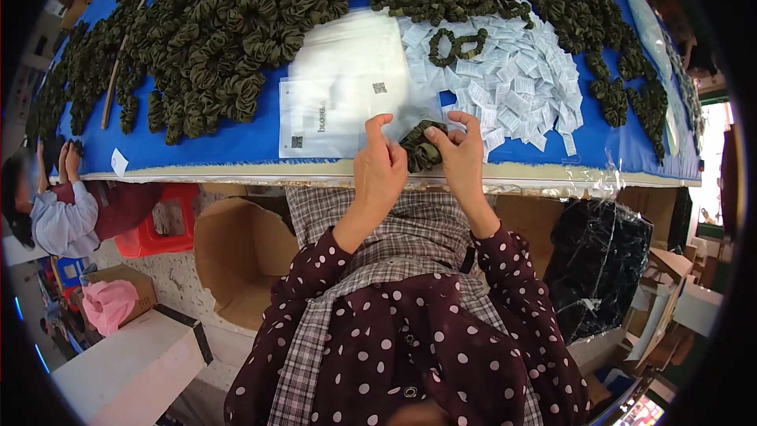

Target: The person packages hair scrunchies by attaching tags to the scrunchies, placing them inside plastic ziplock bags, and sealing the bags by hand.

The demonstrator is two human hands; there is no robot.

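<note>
A dark green scrunchie (424,147) is held up between my two hands at the table's front edge. My right hand (460,159) pinches its right side with thumb and fingers, the index finger bent above. At its left side, my left hand (380,172) grips the edge, index finger raised and curled; the other fingertips are partly hidden. Just behind lies a stack of clear plastic bags (347,71) with printed text and square codes. A heap of small white labels (512,79) spreads to the right, with two small scrunchies (457,47) on it.
Large piles of dark green scrunchies (229,24) cover the blue table (260,130). A wooden stick (126,55) lies at the left. Below stand an open cardboard box (236,260), a black wrapped bundle (599,268) and a red stool (162,225). Another person (59,205) works at far left.
</note>
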